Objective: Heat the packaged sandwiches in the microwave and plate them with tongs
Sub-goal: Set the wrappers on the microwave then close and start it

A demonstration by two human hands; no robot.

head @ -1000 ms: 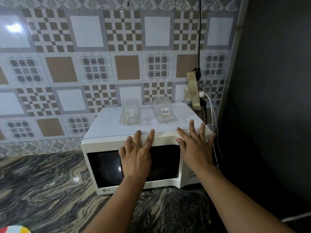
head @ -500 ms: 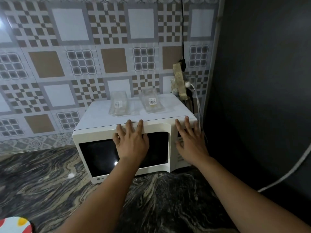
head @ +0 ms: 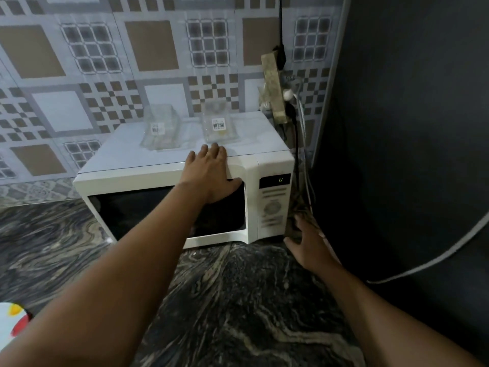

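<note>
Nearest the camera, in front of the microwave (head: pixel 169 181), only the dark marbled counter (head: pixel 238 300) is seen, plus the edge of a white plate (head: pixel 10 319) with red and yellow on it, well out to the microwave's front left. No tongs are seen anywhere.

Just off the microwave's lower right corner, the right hand (head: pixel 308 241) is held low with fingers loosely spread, nothing gripped; whether the casing is actually touched can't be told. The left hand (head: pixel 211 173) is laid over the top right edge of the door (head: pixel 148 210), fingers straight and draped onto the roof, thumb down on the glass, nothing held either. The door is shut and the display (head: pixel 275 180) is lit.

On the microwave's roof, just behind those fingertips, the two packaged sandwiches are parked: the left pack (head: pixel 161 131) and the right pack (head: pixel 219 125), the right one almost touched.

What could go wrong: if the door is yanked open or the oven gets shoved, the light slippery packs could be slid off the roof or down the back. The cords and power strip (head: pixel 275 88) at the microwave's rear right could be snagged by the right hand
</note>
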